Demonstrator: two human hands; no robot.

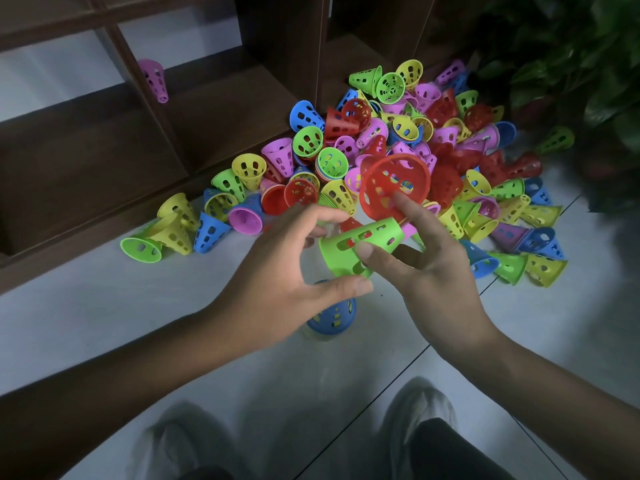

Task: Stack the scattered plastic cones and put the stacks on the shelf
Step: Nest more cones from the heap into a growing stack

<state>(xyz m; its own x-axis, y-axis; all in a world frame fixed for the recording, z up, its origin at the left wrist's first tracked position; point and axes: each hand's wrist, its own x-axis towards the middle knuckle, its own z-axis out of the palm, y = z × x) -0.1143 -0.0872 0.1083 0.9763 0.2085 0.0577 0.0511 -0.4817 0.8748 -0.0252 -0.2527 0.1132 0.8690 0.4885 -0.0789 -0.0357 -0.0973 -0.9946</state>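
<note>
The job looks barely begun; a large heap of scattered cones [408, 161] in red, green, yellow, blue and purple lies on the floor [242, 358] against the foot of the dark wooden shelf [214, 109], most of them loose, a few nested in short runs; only one purple cone [154, 79] sits in a shelf compartment, and no finished stack shows there. The right hand [426, 268] pinches a green cone [356, 247] between thumb and finger, with a red cone [393, 183] held at its fingertips, wide mouth towards the camera; the left hand [287, 268] curls round the green cone's wider end, thumb beneath, though how firmly it grips I cannot tell. A blue cone [332, 317] stands on the floor under the hands, perhaps the start of a stack. Nearly all the stacking and all the shelving seem left.
</note>
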